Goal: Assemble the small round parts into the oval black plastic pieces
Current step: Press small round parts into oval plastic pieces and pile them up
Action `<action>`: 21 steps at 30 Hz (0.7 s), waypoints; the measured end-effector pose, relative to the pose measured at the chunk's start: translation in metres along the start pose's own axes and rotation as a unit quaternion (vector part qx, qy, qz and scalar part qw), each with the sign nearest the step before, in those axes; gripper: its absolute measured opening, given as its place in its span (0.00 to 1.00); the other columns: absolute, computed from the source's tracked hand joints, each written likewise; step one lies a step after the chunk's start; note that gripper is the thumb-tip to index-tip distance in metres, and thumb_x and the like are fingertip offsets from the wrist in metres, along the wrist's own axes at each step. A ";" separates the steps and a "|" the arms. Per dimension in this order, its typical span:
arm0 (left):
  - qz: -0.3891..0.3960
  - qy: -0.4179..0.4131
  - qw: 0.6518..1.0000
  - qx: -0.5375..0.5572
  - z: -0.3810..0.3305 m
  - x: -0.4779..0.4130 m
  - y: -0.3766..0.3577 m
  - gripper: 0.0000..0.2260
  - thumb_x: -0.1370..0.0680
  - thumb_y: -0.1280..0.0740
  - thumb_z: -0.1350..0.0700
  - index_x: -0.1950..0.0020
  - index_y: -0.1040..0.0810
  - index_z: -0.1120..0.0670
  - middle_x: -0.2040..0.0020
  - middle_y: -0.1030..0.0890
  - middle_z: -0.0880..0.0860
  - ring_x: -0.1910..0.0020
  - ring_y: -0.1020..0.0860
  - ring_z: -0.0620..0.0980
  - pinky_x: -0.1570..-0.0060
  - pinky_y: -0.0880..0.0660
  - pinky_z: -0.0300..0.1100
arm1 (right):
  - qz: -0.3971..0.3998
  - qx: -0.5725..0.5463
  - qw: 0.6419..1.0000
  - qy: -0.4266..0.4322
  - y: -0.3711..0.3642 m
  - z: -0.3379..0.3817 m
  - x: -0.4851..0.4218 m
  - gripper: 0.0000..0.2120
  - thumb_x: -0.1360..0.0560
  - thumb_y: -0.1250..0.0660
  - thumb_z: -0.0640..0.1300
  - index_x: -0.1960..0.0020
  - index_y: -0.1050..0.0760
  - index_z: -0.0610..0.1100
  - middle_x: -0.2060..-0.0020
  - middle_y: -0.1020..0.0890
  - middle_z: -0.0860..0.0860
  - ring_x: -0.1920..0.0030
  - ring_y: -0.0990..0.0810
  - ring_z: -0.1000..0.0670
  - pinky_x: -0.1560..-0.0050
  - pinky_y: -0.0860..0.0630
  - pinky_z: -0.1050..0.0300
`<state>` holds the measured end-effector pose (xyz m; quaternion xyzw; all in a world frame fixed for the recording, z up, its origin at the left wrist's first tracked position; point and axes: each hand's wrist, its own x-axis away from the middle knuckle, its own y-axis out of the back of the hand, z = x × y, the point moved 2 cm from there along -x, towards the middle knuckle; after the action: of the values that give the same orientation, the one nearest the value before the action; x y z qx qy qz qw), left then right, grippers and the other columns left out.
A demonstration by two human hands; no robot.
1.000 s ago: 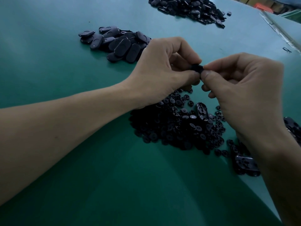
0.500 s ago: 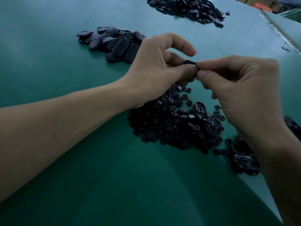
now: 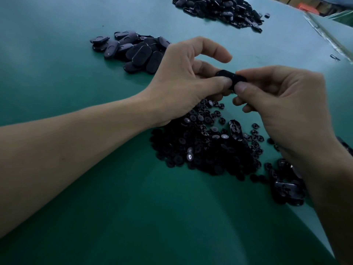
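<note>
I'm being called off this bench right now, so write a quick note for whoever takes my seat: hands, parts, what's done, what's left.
Left hand: pinches one end of the black oval piece, index finger lifted.
Right hand: pinches its other end.
Small round parts: loose heap on the green table below the hands, with a lone oval lying on it.
Other ovals: near pile behind the left hand, right-wrist cluster, far pile.
Done: cannot tell whether the held piece has its round part seated.
Left: many round parts are loose.
</note>
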<state>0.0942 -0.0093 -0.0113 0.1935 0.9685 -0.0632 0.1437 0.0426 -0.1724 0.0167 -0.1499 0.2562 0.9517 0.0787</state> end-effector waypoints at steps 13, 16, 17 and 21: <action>0.008 0.009 1.000 0.013 0.001 0.000 -0.001 0.10 0.26 0.26 0.68 0.49 0.23 0.59 0.62 0.14 0.57 0.62 0.14 0.54 0.61 0.18 0.43 | 0.009 0.021 0.999 0.025 0.003 0.000 -0.002 0.05 0.26 0.26 0.41 0.55 0.19 0.51 0.66 0.15 0.57 0.68 0.17 0.58 0.65 0.25 0.68; 0.011 0.011 1.000 0.018 0.001 0.000 -0.001 0.10 0.26 0.26 0.68 0.49 0.23 0.59 0.62 0.14 0.58 0.63 0.14 0.55 0.61 0.19 0.42 | 0.016 0.019 1.000 0.019 0.003 0.000 -0.001 0.06 0.26 0.26 0.40 0.56 0.19 0.51 0.67 0.15 0.57 0.68 0.17 0.58 0.66 0.24 0.68; 0.010 0.012 1.000 0.019 0.001 0.000 -0.001 0.10 0.26 0.26 0.68 0.49 0.23 0.59 0.62 0.14 0.58 0.63 0.15 0.54 0.61 0.19 0.41 | 0.019 0.020 0.999 0.017 0.003 0.000 -0.001 0.06 0.26 0.26 0.41 0.56 0.19 0.51 0.66 0.15 0.56 0.68 0.17 0.57 0.66 0.24 0.67; -0.002 0.016 1.000 0.021 0.001 -0.001 0.000 0.10 0.26 0.26 0.68 0.49 0.23 0.59 0.62 0.15 0.59 0.64 0.15 0.53 0.62 0.19 0.41 | 0.008 0.027 0.999 0.018 0.002 0.000 0.000 0.06 0.25 0.26 0.41 0.52 0.18 0.51 0.64 0.14 0.53 0.64 0.15 0.55 0.62 0.22 0.66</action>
<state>0.0953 -0.0096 -0.0118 0.1957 0.9695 -0.0808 0.1236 0.0416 -0.1741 0.0180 -0.1629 0.2845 0.9421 0.0701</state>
